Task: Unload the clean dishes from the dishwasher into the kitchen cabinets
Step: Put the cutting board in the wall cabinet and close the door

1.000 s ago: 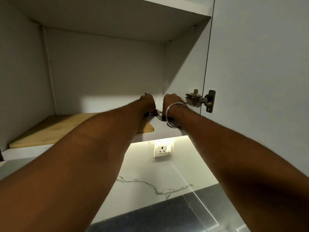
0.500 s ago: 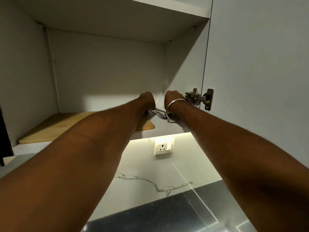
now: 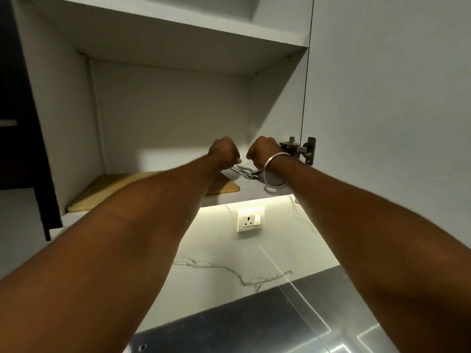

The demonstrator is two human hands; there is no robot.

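No legible text, label, brand, number or sign is present on the cabinet point(image 3: 178, 118), the wall socket point(image 3: 250, 220) or the hinge point(image 3: 298, 149).

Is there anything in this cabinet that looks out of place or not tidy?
Only a small thing: several metal cutlery pieces lie loose and fanned on the bare white lower shelf, beside the light wooden cutting board, between the left hand and the right hand. Nothing looks spilled or damaged.
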